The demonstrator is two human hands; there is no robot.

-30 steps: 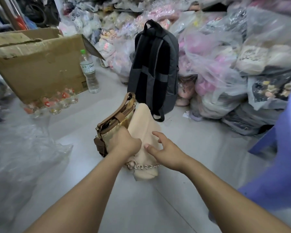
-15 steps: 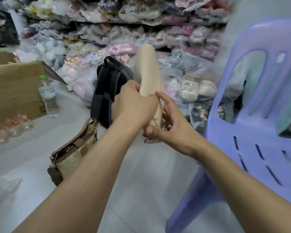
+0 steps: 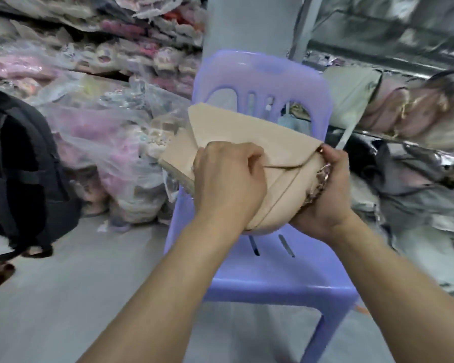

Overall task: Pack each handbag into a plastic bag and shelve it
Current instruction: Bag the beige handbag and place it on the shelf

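Holding the soft beige flap handbag up over the purple plastic chair, long side slanting down to the right, left hand fingers curled on its middle, right hand fingers wrapped round its end with the metal chain.

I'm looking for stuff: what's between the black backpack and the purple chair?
Head view: clear plastic bags stuffed with pinkish items, piled on the floor.
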